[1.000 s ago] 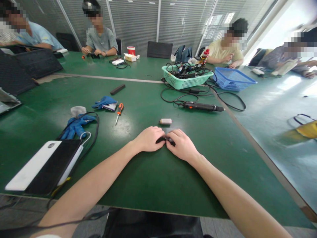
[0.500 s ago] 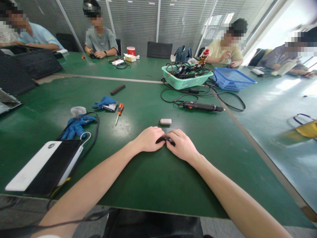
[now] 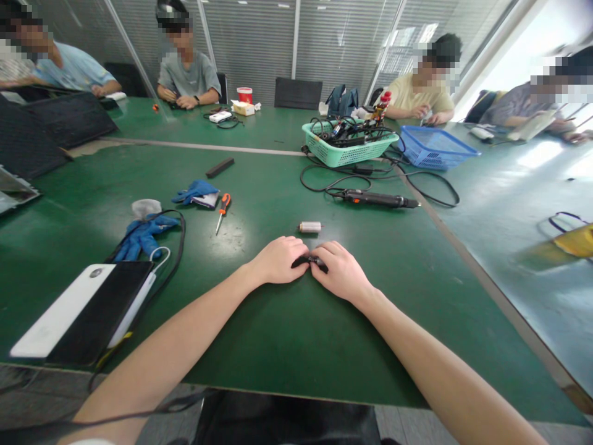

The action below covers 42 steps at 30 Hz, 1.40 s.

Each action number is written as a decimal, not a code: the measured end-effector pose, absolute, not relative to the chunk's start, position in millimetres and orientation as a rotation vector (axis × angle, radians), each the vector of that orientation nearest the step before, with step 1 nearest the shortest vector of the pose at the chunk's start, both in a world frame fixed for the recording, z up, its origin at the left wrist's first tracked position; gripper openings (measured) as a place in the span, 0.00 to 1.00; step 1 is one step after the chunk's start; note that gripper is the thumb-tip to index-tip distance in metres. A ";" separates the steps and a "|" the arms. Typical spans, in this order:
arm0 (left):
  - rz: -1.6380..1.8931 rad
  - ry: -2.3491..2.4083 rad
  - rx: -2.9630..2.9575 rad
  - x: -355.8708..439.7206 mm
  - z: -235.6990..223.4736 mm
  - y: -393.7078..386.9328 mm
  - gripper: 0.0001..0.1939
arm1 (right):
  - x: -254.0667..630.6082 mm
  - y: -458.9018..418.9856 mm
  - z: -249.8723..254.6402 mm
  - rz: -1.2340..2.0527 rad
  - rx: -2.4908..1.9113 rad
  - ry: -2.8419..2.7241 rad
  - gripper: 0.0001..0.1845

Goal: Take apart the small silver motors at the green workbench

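Two bare hands, the left hand (image 3: 278, 261) and the right hand (image 3: 340, 271), met at the middle of the green work table (image 3: 296, 346), resting on its surface. Both were closed around a small black part (image 3: 310, 262), pinching it from either side between the fingertips. It sat between the hands, its ends showing past the fingers, though its exact form was too small to tell.

At 12 o'clock from the hands, and near them, lay a short silver-and-white cylinder (image 3: 310, 227), not touching either hand. At 11 o'clock stood out a screwdriver with an orange-and-black handle (image 3: 224, 210), just beside a crumpled blue glove (image 3: 194, 193). A second blue glove (image 3: 143, 238) lay further round at 10 o'clock, with a black cable (image 3: 178, 238) curving past it. At 9 o'clock lay a flat black-and-white tablet case (image 3: 83, 312).

At 1 o'clock, an electric screwdriver (image 3: 377, 198) lay on the table with its black cord looping toward a green plastic basket (image 3: 347, 143) full of tools and wires. A blue plastic basket (image 3: 435, 147) sat beside that one. Across the table, a person in a grey T-shirt (image 3: 188, 74) and a person in a yellow T-shirt (image 3: 424, 93) were seated.
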<state>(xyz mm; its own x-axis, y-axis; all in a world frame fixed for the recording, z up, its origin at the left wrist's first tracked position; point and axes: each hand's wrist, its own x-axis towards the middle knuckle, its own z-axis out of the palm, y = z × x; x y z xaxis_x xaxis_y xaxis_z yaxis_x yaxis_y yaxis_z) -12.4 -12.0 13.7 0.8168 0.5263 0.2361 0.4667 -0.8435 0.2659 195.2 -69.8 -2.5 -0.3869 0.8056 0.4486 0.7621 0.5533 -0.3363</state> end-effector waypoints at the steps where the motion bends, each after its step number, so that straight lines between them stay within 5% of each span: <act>1: 0.450 0.774 2.805 -12.4 13.9 -12.0 0.08 | 195.1 -69.8 -2.5 0.100 -1.255 -2.219 0.07; 42: 0.458 0.766 2.787 -12.5 12.3 -11.2 0.08 | 195.6 -69.7 -2.2 0.077 -1.243 -2.239 0.05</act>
